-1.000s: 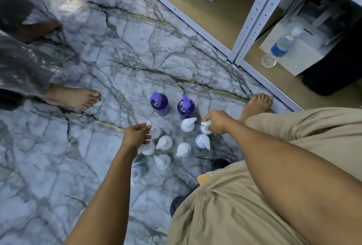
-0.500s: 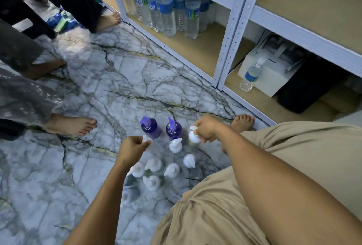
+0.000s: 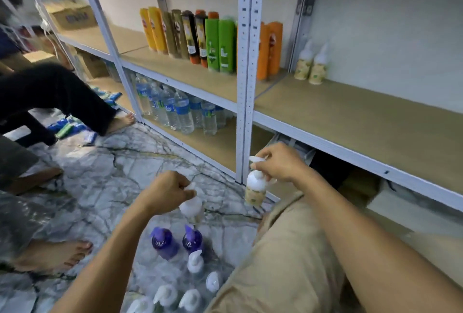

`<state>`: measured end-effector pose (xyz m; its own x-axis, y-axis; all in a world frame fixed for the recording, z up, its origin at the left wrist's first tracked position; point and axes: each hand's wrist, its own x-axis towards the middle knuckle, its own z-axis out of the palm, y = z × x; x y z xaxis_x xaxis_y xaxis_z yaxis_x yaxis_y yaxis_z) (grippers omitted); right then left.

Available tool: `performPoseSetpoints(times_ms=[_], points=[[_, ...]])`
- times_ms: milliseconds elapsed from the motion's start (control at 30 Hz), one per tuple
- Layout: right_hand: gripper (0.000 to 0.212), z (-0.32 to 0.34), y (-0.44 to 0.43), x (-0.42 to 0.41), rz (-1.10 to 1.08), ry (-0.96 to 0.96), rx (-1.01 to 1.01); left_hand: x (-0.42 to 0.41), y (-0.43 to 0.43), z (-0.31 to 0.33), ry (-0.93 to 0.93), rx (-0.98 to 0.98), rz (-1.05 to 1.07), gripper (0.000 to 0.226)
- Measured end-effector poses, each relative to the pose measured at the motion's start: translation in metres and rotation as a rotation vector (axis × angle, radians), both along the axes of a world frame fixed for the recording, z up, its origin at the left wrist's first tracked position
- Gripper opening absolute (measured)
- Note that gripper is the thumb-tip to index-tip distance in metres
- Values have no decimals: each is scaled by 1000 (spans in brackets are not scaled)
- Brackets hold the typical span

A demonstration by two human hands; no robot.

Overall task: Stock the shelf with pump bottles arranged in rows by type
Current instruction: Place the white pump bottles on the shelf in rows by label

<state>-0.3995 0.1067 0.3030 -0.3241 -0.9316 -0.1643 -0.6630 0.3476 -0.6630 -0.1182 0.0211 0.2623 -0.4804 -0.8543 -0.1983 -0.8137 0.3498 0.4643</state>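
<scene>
My right hand grips the white pump top of a cream-labelled pump bottle, held in the air before the shelf post. My left hand grips the pump of a second white-topped bottle, lifted just above the floor group. Below them on the marble floor stand two purple pump bottles and several white-pump bottles. Two matching cream pump bottles stand at the back of the middle shelf on the right.
Shampoo bottles line the left bay of the middle shelf. Water bottles fill the bottom shelf. A grey upright post divides the bays. Other people's bare feet and legs are on the floor at left. My bent knee is at right.
Both hands have lifted their pump bottles off the floor. My view has tilted up, bringing the middle shelf into sight.
</scene>
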Motion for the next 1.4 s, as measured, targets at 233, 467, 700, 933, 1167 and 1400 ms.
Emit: performPoseSetpoints(times_ms=[233, 467, 700, 933, 1167, 1400], points=[[16, 96, -2, -72, -172, 11, -228, -89, -36, 97, 20, -267, -271, 44], [30, 146, -19, -141, -372, 145, -241, -190, -64, 156, 95, -449, -423, 18], [28, 148, -44, -200, -636, 176, -173, -286, -96, 166, 13, -684, -510, 32], [25, 143, -74, -263, -764, -45, -217, -363, -132, 168, -21, -762, -649, 43], [24, 138, -98, -317, -767, -319, -345, -419, -172, 170, -1, -813, -732, 47], [17, 125, -117, -343, -777, -416, -403, -455, -197, 155, 22, -776, -759, 45]])
